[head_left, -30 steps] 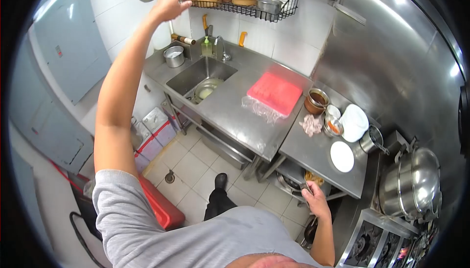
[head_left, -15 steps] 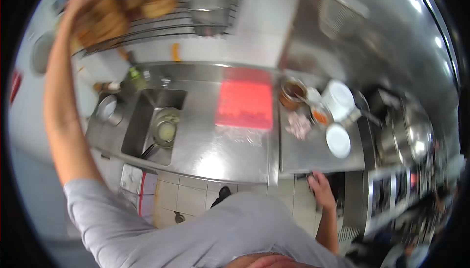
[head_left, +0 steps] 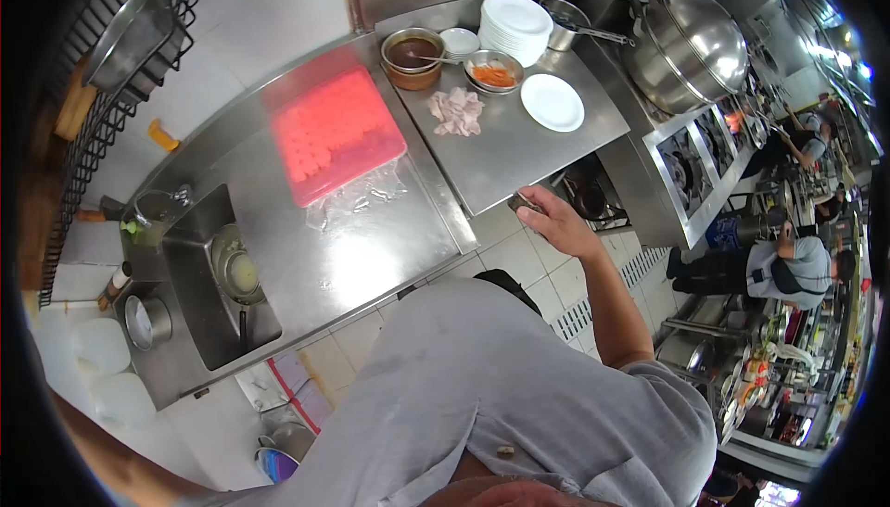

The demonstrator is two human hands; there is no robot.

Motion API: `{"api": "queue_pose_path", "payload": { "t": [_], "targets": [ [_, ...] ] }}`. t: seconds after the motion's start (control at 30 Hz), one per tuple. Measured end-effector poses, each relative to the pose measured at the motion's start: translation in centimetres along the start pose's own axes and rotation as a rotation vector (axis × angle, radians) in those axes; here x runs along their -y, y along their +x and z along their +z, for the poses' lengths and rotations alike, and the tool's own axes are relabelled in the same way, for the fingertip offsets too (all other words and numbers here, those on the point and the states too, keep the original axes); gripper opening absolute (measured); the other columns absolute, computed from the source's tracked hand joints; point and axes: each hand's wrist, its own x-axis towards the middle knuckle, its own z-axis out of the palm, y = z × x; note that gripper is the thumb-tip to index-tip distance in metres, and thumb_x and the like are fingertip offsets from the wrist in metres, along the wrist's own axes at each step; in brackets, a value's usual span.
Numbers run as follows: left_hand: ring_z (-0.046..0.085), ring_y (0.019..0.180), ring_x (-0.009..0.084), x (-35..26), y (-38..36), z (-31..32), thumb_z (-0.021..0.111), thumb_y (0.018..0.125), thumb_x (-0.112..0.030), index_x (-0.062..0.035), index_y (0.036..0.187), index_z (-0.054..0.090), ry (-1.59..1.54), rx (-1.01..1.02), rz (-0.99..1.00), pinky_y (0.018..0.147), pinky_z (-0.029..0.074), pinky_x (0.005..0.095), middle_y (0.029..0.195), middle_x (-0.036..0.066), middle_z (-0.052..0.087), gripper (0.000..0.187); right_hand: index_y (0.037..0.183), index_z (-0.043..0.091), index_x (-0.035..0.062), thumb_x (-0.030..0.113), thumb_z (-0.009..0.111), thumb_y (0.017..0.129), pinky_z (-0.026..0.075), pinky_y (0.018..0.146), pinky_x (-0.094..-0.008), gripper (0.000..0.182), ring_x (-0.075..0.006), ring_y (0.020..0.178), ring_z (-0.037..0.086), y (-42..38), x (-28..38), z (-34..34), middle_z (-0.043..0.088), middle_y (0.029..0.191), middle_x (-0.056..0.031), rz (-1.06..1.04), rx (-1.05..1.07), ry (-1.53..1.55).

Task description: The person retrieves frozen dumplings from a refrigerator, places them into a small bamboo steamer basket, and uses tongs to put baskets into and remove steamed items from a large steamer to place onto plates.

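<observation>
My right hand [head_left: 558, 223] is at the front edge of the steel counter, thumb and fingers closed on a small dark object [head_left: 525, 203] whose kind I cannot make out. Above it on the counter are a white plate [head_left: 553, 103] and a crumpled pale pink cloth or film [head_left: 456, 112]. My left forearm [head_left: 120, 442] runs out of view at the lower left, so the left hand is hidden. A red plastic tray [head_left: 338, 136] lies on the left part of the counter, with clear film [head_left: 357, 194] at its front edge.
The sink [head_left: 209, 271] at left holds a pan [head_left: 232, 261]. A wire rack [head_left: 88, 150] hangs on the wall. At the back stand a pot of brown sauce [head_left: 413, 51], a plate stack [head_left: 513, 30] and a bowl of orange shreds [head_left: 493, 71]. A large steamer [head_left: 686, 48] is right; people work beyond.
The view has turned to the right. My left hand, earlier raised at the wire rack, has left the view. My right hand still holds the small dark object near the counter edge.
</observation>
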Motion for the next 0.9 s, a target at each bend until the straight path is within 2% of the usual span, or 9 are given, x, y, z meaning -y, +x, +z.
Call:
{"api": "queue_pose_path", "payload": {
  "t": [0.2,0.27,0.33,0.4,0.47,0.53,0.6,0.67,0.9],
  "targets": [
    [0.070,0.078,0.0216,-7.2,-12.0,-4.2,0.070,0.099,-0.033,0.0028,0.119,0.057,-0.224,-0.032,-0.060,0.062,0.056,0.0330,0.094,0.020,0.070,0.043,0.125,0.058,0.0035,0.031,0.062,0.103,0.044,0.087,-0.0263,0.036,-0.0094,0.097,0.051,-0.7,-2.4,-2.4,0.057,0.106,0.0001,0.016,-0.001,-0.002],
    [0.074,0.088,0.0283,-8.4,-16.3,-5.4,0.071,0.097,-0.034,0.0014,0.144,0.045,0.178,-0.069,0.052,0.067,0.062,0.0341,0.112,0.026,0.067,0.064,0.126,0.057,0.0038,0.029,0.061,0.103,0.043,0.089,-0.0257,0.034,-0.0085,0.099,0.051,-0.7,-3.0,-3.5,0.057,0.107,0.0008,0.034,0.022,-0.012],
    [0.072,0.060,0.0218,-13.6,-20.8,-4.5,0.072,0.097,-0.026,0.0099,0.098,0.062,-0.450,-0.143,0.258,0.048,0.060,0.0303,0.074,0.018,0.073,0.038,0.126,0.057,0.0037,0.030,0.061,0.103,0.043,0.089,-0.0262,0.036,-0.0091,0.098,0.051,-0.7,-3.0,-5.1,0.057,0.105,0.0004,0.052,0.045,-0.022],
    [0.063,0.113,0.0226,-2.7,-27.8,-0.9,0.053,0.104,-0.013,0.0030,0.138,0.055,-0.625,0.200,-0.126,0.096,0.048,0.0330,0.124,0.014,0.066,0.037,0.125,0.058,0.0031,0.029,0.061,0.102,0.044,0.088,-0.0269,0.035,-0.0100,0.096,0.051,-0.3,-4.3,-6.7,0.058,0.103,-0.0002,0.083,0.043,0.031],
    [0.065,0.110,0.0321,-18.1,-30.6,0.6,0.063,0.097,-0.011,0.0078,0.129,0.059,-0.748,0.244,0.025,0.101,0.050,0.0442,0.128,0.017,0.061,0.038,0.124,0.058,0.0024,0.028,0.061,0.102,0.044,0.085,-0.0274,0.034,-0.0106,0.094,0.051,0.0,-5.6,-8.9,0.058,0.102,-0.0008,0.072,0.042,0.016],
    [0.063,0.101,0.0215,-31.6,-31.8,4.1,0.076,0.083,-0.002,-0.0008,0.125,0.061,-0.650,0.374,0.143,0.090,0.050,0.0311,0.114,0.012,0.064,0.045,0.123,0.058,0.0013,0.026,0.061,0.101,0.044,0.083,-0.0278,0.034,-0.0112,0.091,0.051,0.6,-6.6,-11.4,0.058,0.101,-0.0013,-0.007,0.045,-0.068],
    [0.069,0.082,0.0219,-43.0,-33.5,9.0,0.083,0.077,-0.004,-0.0052,0.113,0.062,-0.774,0.632,0.132,0.072,0.056,0.0339,0.102,0.011,0.068,0.041,0.128,0.056,-0.0009,0.031,0.064,0.097,0.046,0.087,-0.0298,0.045,-0.0129,0.095,0.053,0.7,-7.1,-14.7,0.060,0.105,-0.0057,0.052,0.066,-0.100],
    [0.072,0.081,0.0220,-51.1,-38.3,17.9,0.082,0.081,-0.005,-0.0057,0.113,0.058,-1.004,0.685,0.164,0.069,0.059,0.0332,0.093,0.012,0.070,0.039,0.136,0.055,0.0005,0.036,0.063,0.099,0.043,0.106,-0.0373,0.052,-0.0257,0.122,0.058,0.9,-9.7,-17.9,0.063,0.127,-0.0162,0.006,0.022,-0.115],
    [0.070,0.092,0.0394,-69.7,-43.8,27.3,0.077,0.085,-0.025,-0.0076,0.123,0.053,-0.757,0.842,0.248,0.079,0.055,0.0508,0.095,0.020,0.071,0.048,0.132,0.057,0.0013,0.025,0.065,0.099,0.045,0.091,-0.0274,0.042,-0.0110,0.100,0.055,1.6,-15.2,-27.7,0.063,0.109,-0.0030,0.132,0.113,0.063]
  ]
}}
